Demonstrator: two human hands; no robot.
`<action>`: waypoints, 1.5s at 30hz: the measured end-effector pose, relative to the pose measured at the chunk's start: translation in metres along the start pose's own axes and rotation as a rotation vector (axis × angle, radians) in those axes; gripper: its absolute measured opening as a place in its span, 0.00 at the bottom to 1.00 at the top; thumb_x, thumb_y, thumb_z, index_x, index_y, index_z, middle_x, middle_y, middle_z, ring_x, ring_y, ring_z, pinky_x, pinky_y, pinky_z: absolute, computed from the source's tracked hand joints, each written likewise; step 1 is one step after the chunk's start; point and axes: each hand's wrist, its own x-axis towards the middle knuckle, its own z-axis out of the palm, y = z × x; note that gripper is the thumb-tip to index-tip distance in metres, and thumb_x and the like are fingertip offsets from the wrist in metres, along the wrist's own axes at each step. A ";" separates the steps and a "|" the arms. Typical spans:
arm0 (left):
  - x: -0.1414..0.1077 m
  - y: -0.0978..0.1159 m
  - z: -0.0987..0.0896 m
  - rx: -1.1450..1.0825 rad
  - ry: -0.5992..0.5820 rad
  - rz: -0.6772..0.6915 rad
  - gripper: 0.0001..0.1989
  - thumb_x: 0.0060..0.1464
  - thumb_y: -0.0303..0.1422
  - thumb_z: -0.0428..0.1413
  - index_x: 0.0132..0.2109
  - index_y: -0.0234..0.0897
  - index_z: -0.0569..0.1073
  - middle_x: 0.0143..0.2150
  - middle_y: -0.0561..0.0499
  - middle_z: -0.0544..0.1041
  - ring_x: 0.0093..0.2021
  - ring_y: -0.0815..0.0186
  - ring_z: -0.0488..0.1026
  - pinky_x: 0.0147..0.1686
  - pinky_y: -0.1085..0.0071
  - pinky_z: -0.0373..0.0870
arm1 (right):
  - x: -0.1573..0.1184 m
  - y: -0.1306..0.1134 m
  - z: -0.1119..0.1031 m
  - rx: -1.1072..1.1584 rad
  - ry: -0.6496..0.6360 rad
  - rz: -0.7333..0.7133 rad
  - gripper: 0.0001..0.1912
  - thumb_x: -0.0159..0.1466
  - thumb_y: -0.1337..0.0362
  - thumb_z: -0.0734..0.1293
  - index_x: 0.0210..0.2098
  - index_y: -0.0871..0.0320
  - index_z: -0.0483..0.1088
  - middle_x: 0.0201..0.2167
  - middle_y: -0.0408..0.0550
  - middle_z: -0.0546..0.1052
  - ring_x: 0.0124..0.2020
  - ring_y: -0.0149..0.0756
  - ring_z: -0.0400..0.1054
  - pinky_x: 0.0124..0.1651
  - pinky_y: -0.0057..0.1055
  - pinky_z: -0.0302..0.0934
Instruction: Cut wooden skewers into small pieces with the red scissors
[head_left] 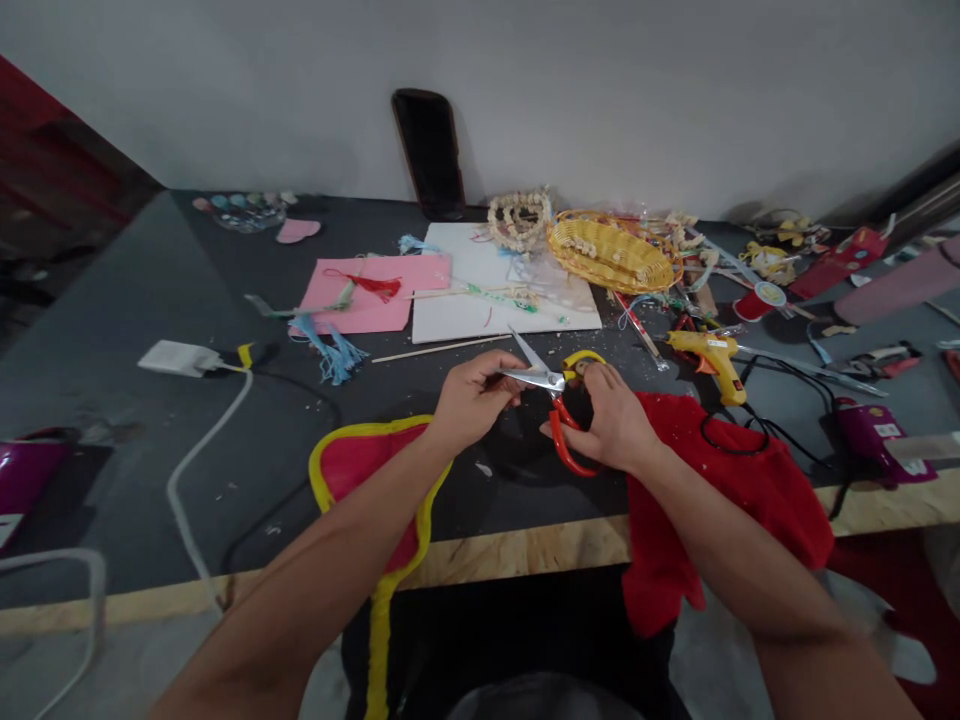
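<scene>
A pair of scissors (553,381) with red and yellow handles is in my right hand (616,420), its blades spread and pointing left. My left hand (472,395) is closed in a pinch right by the lower blade. Whatever lies between those fingertips is too small to make out. Both hands are just above the dark tabletop. Under my left forearm lies a red cloth piece with yellow edging (367,462), and beneath my right forearm a red cloth (727,480) hangs over the table edge.
Behind my hands are a white board (442,322), pink paper (390,318) and a yellow wicker basket (611,262). A hot glue gun (709,358) with its cord lies to the right, near a red thread spool (757,302). A phone (431,150) leans on the wall. A white adapter (180,358) lies left.
</scene>
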 end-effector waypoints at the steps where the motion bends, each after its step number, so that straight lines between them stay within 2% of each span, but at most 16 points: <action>1: 0.000 0.000 0.000 -0.004 -0.011 0.001 0.07 0.52 0.35 0.59 0.32 0.35 0.74 0.23 0.55 0.73 0.20 0.74 0.68 0.21 0.78 0.64 | 0.000 0.000 0.000 -0.006 -0.004 -0.006 0.27 0.56 0.43 0.67 0.44 0.58 0.63 0.39 0.57 0.72 0.46 0.54 0.66 0.51 0.53 0.63; 5: 0.000 0.001 -0.001 -0.011 -0.028 -0.016 0.09 0.52 0.37 0.60 0.32 0.35 0.75 0.21 0.55 0.72 0.19 0.74 0.68 0.19 0.78 0.62 | 0.000 -0.001 0.000 -0.007 -0.016 -0.011 0.27 0.56 0.44 0.68 0.44 0.58 0.63 0.40 0.58 0.72 0.47 0.55 0.66 0.51 0.54 0.63; 9: 0.000 0.001 -0.001 -0.021 -0.019 -0.040 0.11 0.52 0.39 0.60 0.33 0.34 0.76 0.22 0.52 0.74 0.19 0.73 0.68 0.18 0.78 0.61 | 0.000 -0.001 0.000 0.010 -0.013 0.009 0.27 0.56 0.44 0.68 0.45 0.57 0.64 0.39 0.56 0.73 0.47 0.54 0.67 0.51 0.53 0.63; 17: 0.000 0.001 0.002 -0.163 0.030 -0.117 0.08 0.48 0.35 0.61 0.33 0.34 0.77 0.20 0.53 0.75 0.17 0.73 0.66 0.15 0.77 0.59 | -0.001 -0.002 -0.003 -0.042 0.017 0.030 0.29 0.55 0.41 0.68 0.45 0.57 0.64 0.40 0.57 0.73 0.47 0.56 0.68 0.49 0.52 0.65; 22: -0.001 0.001 -0.001 -0.183 -0.057 -0.152 0.07 0.49 0.34 0.60 0.34 0.34 0.78 0.18 0.53 0.74 0.14 0.76 0.60 0.15 0.78 0.54 | -0.001 0.000 -0.003 -0.081 -0.003 -0.031 0.30 0.55 0.42 0.68 0.47 0.57 0.63 0.43 0.57 0.72 0.49 0.55 0.66 0.53 0.54 0.63; 26: -0.001 0.005 -0.004 -0.139 -0.096 -0.138 0.06 0.49 0.34 0.60 0.32 0.34 0.78 0.18 0.54 0.73 0.17 0.75 0.64 0.17 0.78 0.56 | -0.002 0.001 -0.004 -0.060 -0.013 -0.058 0.33 0.55 0.43 0.68 0.50 0.60 0.62 0.43 0.59 0.72 0.50 0.56 0.65 0.54 0.54 0.63; 31: -0.001 0.006 -0.003 -0.097 -0.076 -0.103 0.08 0.50 0.36 0.61 0.31 0.34 0.77 0.19 0.54 0.72 0.18 0.74 0.66 0.18 0.77 0.58 | -0.002 -0.001 -0.002 -0.055 -0.022 -0.029 0.35 0.55 0.43 0.68 0.51 0.62 0.63 0.44 0.63 0.73 0.51 0.59 0.65 0.52 0.56 0.63; 34: -0.001 0.002 -0.002 -0.123 -0.045 -0.100 0.12 0.50 0.39 0.61 0.34 0.33 0.78 0.18 0.54 0.71 0.17 0.74 0.65 0.16 0.78 0.57 | -0.003 -0.004 -0.002 -0.056 -0.023 0.000 0.34 0.56 0.42 0.68 0.51 0.61 0.63 0.43 0.60 0.74 0.50 0.58 0.67 0.51 0.54 0.65; 37: 0.000 0.001 -0.001 -0.128 -0.026 -0.117 0.14 0.48 0.40 0.63 0.36 0.33 0.78 0.19 0.53 0.73 0.17 0.74 0.66 0.16 0.78 0.60 | -0.004 -0.007 -0.002 -0.065 -0.025 0.030 0.33 0.57 0.42 0.66 0.50 0.61 0.63 0.42 0.59 0.74 0.48 0.55 0.68 0.51 0.51 0.65; 41: 0.000 0.002 0.000 -0.122 0.009 -0.112 0.11 0.46 0.37 0.63 0.33 0.33 0.78 0.19 0.53 0.74 0.18 0.73 0.68 0.17 0.78 0.64 | -0.004 -0.008 -0.003 -0.096 -0.005 0.033 0.34 0.57 0.40 0.65 0.49 0.63 0.63 0.42 0.61 0.73 0.49 0.55 0.68 0.51 0.50 0.66; 45: -0.001 0.005 0.000 -0.137 -0.031 -0.129 0.08 0.47 0.34 0.62 0.31 0.33 0.78 0.19 0.53 0.75 0.18 0.74 0.68 0.18 0.79 0.64 | -0.003 -0.005 -0.003 -0.118 -0.010 -0.032 0.33 0.56 0.40 0.65 0.47 0.62 0.63 0.42 0.61 0.72 0.49 0.56 0.66 0.52 0.53 0.64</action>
